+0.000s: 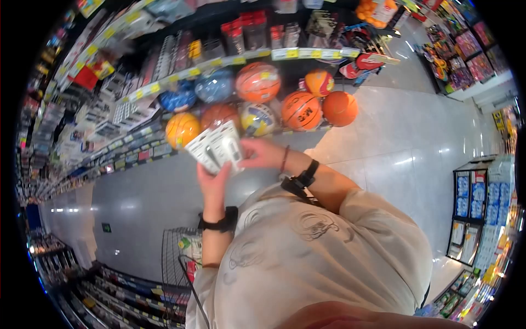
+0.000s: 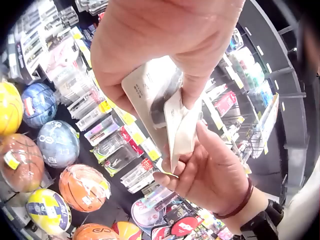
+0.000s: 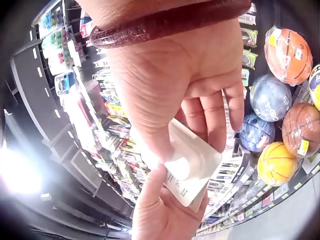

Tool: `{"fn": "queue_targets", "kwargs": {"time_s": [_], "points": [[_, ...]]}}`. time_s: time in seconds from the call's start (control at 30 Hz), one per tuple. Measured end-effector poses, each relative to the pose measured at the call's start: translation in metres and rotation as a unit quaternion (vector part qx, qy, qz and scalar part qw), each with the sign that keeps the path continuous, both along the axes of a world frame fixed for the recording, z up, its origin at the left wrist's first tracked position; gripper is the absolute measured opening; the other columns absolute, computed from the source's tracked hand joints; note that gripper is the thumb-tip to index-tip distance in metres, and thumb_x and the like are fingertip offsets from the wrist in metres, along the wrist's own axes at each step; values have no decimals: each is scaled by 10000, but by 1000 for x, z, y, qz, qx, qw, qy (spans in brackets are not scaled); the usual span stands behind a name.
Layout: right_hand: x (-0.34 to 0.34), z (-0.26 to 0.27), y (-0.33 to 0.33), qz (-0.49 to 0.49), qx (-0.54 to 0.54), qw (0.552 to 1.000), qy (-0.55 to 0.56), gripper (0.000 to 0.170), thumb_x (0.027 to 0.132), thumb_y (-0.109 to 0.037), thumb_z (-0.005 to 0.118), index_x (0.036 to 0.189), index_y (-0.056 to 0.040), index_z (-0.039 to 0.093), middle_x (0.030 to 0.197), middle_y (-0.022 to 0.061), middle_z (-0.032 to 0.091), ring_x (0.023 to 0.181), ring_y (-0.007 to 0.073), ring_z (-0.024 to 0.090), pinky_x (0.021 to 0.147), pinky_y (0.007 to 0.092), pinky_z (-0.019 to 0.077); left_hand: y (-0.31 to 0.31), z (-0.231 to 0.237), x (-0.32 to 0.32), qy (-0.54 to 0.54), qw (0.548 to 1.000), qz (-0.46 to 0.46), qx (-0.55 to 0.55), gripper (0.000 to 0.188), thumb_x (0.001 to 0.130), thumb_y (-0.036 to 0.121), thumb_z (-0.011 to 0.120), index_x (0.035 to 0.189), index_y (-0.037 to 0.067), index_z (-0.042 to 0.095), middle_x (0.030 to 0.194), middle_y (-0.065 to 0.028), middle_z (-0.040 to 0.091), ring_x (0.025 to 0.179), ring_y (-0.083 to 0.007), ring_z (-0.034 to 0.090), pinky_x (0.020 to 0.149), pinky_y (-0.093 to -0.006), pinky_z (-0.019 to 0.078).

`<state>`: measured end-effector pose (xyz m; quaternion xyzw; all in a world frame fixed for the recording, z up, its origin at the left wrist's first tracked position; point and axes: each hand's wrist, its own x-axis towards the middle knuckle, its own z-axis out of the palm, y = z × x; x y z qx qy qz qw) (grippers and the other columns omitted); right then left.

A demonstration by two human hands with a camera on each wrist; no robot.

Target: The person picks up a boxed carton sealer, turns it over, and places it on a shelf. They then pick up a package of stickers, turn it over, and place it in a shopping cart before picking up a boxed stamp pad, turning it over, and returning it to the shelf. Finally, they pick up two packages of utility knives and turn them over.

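Observation:
Two white carded packs, each with a small dark item under clear plastic, overlap in front of my chest. My left hand (image 1: 215,183) grips the lower end of the left pack (image 1: 201,152), its thumb over the front. From the other side my right hand (image 1: 262,153) pinches the right pack (image 1: 227,143) by its edge. In the left wrist view the dark item (image 2: 162,100) shows partly between the cards, under the left hand (image 2: 165,35). The right wrist view has the right thumb flat on a white card (image 3: 192,162), with the left hand (image 3: 167,212) below.
Ahead is a store shelf (image 1: 208,68) with hanging packs above several balls, among them an orange basketball (image 1: 301,111) and a yellow ball (image 1: 182,130). A wire shopping cart (image 1: 172,257) stands at my left side. Grey tiled floor (image 1: 394,134) stretches off to the right.

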<state>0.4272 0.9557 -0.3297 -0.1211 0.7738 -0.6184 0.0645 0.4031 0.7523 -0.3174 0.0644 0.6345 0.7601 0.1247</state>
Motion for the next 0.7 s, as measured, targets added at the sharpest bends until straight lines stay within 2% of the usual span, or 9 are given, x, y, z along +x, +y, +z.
{"fn": "queue_targets", "kwargs": {"time_s": [0.1, 0.17, 0.33, 0.43, 0.57, 0.6, 0.7], "points": [[-13, -8, 12, 17, -15, 999, 32, 414, 798, -212, 738, 1145, -45, 584, 908, 86, 682, 810, 165, 663, 732, 313, 530, 10, 5, 2, 18, 1000, 1, -10, 582, 821, -14, 669, 1337, 14, 401, 1255, -98, 536, 1115, -186, 539, 967, -330, 433], [-17, 4, 23, 32, 35, 999, 16, 418, 801, -201, 732, 1158, -50, 578, 914, 81, 683, 817, 153, 660, 722, 310, 529, 16, 4, 5, 43, 999, -14, -2, 596, 832, -47, 636, 1364, -4, 371, 1286, -127, 513, 1135, -203, 528, 967, -331, 433], [-31, 2, 35, 77, -19, 997, 12, 471, 791, -200, 733, 1191, -40, 542, 822, 61, 666, 775, 150, 647, 710, 298, 521, 28, 9, 11, 6, 998, 54, -15, 591, 857, -24, 590, 1390, -12, 335, 1312, -137, 490, 1165, -212, 507, 986, -337, 414], [-31, 18, 50, 105, 54, 993, 10, 438, 808, -168, 715, 1185, -31, 539, 842, 63, 665, 784, 140, 644, 711, 290, 521, 38, 5, 13, 29, 998, 60, -18, 596, 853, -24, 589, 1391, -13, 333, 1316, -143, 488, 1171, -217, 505, 990, -342, 408], [-35, 5, 64, 105, -8, 994, 12, 452, 800, -141, 714, 1200, -41, 529, 857, 56, 670, 764, 141, 642, 680, 288, 510, 57, 15, 17, 19, 997, 72, -28, 635, 820, -57, 607, 1392, -13, 335, 1321, -143, 488, 1170, -218, 509, 985, -335, 412], [-37, 4, 68, 114, -11, 993, 8, 510, 792, -157, 724, 1243, -52, 511, 888, 57, 678, 803, 138, 649, 691, 288, 511, 64, 21, 20, 2, 997, 77, -30, 667, 803, -57, 632, 1398, -8, 334, 1326, -145, 486, 1179, -219, 506, 994, -333, 408], [-40, 8, 85, 123, 29, 991, 33, 620, 791, -181, 734, 1337, -66, 464, 924, 69, 684, 866, 118, 647, 727, 268, 511, 75, 13, 11, 81, 994, 61, -47, 716, 789, 10, 689, 1408, 12, 330, 1330, -147, 486, 1201, -229, 491, 1028, -348, 386]]}}
